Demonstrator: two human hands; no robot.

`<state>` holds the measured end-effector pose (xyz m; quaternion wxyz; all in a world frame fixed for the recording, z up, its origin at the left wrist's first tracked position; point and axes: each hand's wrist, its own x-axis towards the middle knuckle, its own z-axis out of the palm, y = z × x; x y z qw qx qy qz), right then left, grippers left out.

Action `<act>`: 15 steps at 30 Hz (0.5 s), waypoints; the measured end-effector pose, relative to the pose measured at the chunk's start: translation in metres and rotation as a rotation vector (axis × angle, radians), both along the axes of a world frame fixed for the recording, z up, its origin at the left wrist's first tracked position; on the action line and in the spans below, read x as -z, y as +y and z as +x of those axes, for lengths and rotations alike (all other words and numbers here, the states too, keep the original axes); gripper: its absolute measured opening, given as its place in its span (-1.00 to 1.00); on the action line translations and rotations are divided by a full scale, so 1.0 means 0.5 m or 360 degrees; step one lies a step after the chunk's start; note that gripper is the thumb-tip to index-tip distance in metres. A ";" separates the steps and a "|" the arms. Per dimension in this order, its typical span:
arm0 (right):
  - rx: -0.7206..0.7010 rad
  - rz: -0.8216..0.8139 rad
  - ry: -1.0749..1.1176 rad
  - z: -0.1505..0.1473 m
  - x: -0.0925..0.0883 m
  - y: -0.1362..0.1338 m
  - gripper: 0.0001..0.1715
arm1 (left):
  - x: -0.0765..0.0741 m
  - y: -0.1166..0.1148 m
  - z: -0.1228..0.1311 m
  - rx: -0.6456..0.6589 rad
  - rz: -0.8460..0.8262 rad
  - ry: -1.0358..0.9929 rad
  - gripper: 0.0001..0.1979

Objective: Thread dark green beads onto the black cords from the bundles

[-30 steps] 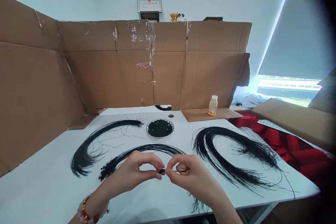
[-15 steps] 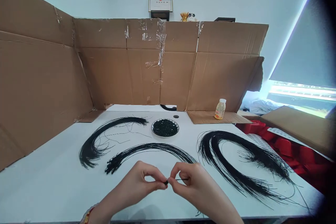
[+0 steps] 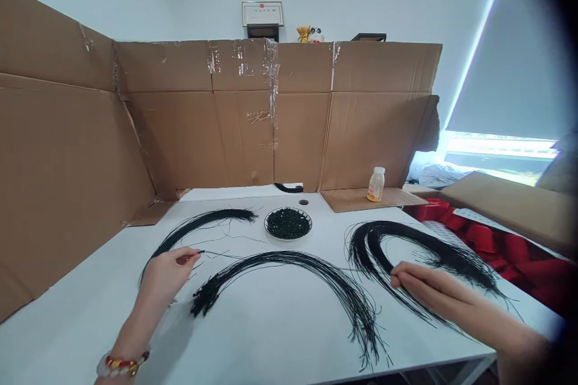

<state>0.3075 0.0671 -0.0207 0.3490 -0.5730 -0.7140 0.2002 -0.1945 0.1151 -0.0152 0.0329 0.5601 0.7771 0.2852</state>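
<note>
My left hand (image 3: 169,271) pinches a thin black cord just behind a small dark piece at its end, above the left bundle of black cords (image 3: 198,222). The cord runs rightward over the table; part of it is lost against the middle bundle of black cords (image 3: 289,257), which has thick dark tips at its left end. Over the right bundle of black cords (image 3: 374,246), my right hand (image 3: 433,295) is closed, fingertips together, apparently at the far part of the same cord. A round dish (image 3: 266,230) holds many small black pieces (image 3: 289,222).
Cardboard walls (image 3: 189,138) stand at the back and left of the white table (image 3: 271,337). A small bottle with a white cap (image 3: 376,185) is on a cardboard flap at the back right. Red items (image 3: 487,240) and a cardboard box (image 3: 510,198) lie beyond the right edge.
My hands have parted from their pinch together at the front middle. The left moved left and farther back with the cord; the right moved right, over the right bundle. The view shifted slightly.
</note>
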 end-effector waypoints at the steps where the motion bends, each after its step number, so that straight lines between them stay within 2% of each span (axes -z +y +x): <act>1: 0.0013 -0.0072 -0.0026 0.005 0.010 0.017 -0.58 | 0.006 0.012 0.006 0.0030 -0.0036 0.0034 -0.77; 5: 0.0114 -0.0254 -0.0118 -0.043 0.049 0.093 -0.57 | 0.037 0.043 0.055 0.0156 -0.0195 0.0190 -0.81; 8: 0.0128 -0.0406 -0.0173 -0.105 0.076 0.134 -0.73 | 0.055 0.060 0.079 0.0196 -0.0326 0.0298 -0.86; 11: 0.0091 -0.0584 -0.0232 -0.148 0.098 0.150 -0.74 | 0.066 0.068 0.083 0.0192 -0.0408 0.0396 -0.82; 15: 0.0047 -0.0882 -0.0358 -0.153 0.117 0.146 -0.73 | 0.069 0.054 0.076 0.0163 -0.0451 0.0510 -0.82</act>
